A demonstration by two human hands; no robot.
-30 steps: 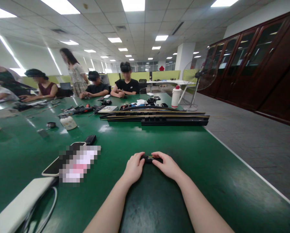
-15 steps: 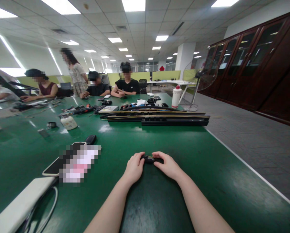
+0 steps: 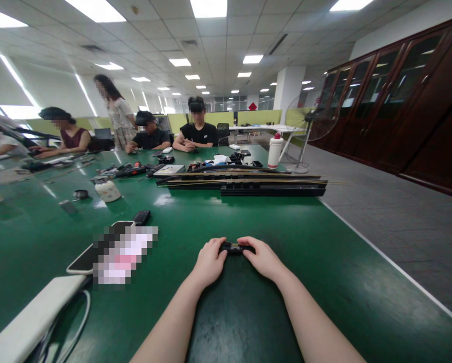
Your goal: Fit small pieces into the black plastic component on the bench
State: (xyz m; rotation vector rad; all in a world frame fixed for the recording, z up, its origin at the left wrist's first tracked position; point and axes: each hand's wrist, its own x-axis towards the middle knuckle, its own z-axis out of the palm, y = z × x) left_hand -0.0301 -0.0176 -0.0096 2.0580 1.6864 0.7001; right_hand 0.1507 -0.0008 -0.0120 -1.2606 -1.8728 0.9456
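Note:
A small, dark, elongated object [image 3: 234, 248] lies between my two hands, low over the green table [image 3: 271, 217]. Its kind is too small to make out; a yellowish bit shows along its top. My left hand [image 3: 210, 259] grips its left end, thumb in front and fingers behind. At the other end my right hand [image 3: 261, 257] grips it in a similar way. Both hands cover the ends of the object, so only its middle shows.
To the left lie a phone [image 3: 97, 252], a black item [image 3: 141, 218] and a white slab [image 3: 37, 315] with a cable. Black rails [image 3: 273, 190] with thin rods stretch across the table. A patterned jar [image 3: 107, 190] and a white bottle [image 3: 274, 151] stand there. Several people sit or stand beyond.
My thumbs have shifted slightly on the dark object, and a little more of its middle shows. Otherwise both hands stay in place.

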